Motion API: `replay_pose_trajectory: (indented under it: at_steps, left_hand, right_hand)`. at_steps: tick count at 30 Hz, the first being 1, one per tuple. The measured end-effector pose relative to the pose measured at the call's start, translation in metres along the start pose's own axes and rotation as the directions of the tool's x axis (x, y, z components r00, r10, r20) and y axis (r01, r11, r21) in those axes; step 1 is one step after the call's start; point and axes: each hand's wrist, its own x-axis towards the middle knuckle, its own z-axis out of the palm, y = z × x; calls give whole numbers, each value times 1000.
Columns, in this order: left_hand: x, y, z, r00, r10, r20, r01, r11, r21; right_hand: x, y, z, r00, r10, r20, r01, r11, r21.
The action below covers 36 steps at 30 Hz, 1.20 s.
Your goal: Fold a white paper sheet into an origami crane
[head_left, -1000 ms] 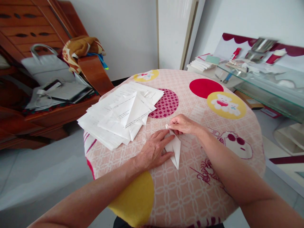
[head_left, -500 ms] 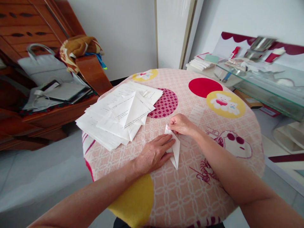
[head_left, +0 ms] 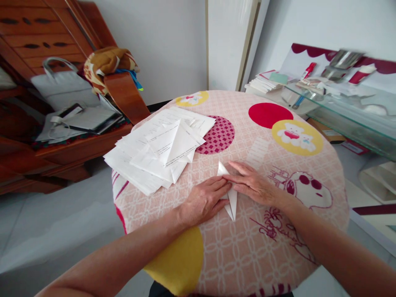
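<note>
Has a rounded table [head_left: 210, 251] at the centre, draped in a pale pink fabric cloth [head_left: 247, 264] with white lattice lines, coloured circles and cartoon figures. Carries, on the left, an uneven, spread stack of white printed paper sheets [head_left: 154, 152], partly covering a checked magenta circle [head_left: 223, 134]. Also bears, near the middle, a narrow, pointed piece of folded white paper [head_left: 233, 201].

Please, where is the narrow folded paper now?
In the head view, the narrow folded paper lies slightly right of centre, partly under fingers of the left hand and right hand, right of the paper stack.
</note>
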Motion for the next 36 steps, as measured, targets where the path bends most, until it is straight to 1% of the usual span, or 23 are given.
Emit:
replay_pose_trajectory:
  at_steps: [3, 5, 8, 11, 17, 26, 36]
  left_hand:
    - [-1, 1, 3, 995, 83, -49, -79, 994, 82]
    - [-1, 1, 5, 990, 126, -58, -118, 986, 119]
    - [-1, 0, 6, 990, 137, -46, -129, 982, 139]
    - [-1, -2, 7, 990, 137, -32, -132, 983, 125]
    - [0, -4, 7, 992, 126, -1, -126, 990, 59]
    - [0, -10, -1, 988, 118, 97, -117, 993, -20]
    - [-3, -13, -1, 986, 116, 122, -115, 993, -13]
  right_hand:
    - [-1, 9, 5, 1000, -17, 11, 18, 995, -95]
    - [2, 12, 7, 999, -47, 19, 50, 987, -154]
    - [4, 14, 9, 999, -51, 10, 52, 973, -223]
    - [4, 13, 11, 999, -40, -3, 38, 968, -248]
    - [3, 13, 12, 999, -32, -14, 27, 970, -240]
    - [5, 14, 8, 999, -42, -24, 36, 977, -212]
    - [2, 14, 4, 998, -37, -56, 31, 993, -118]
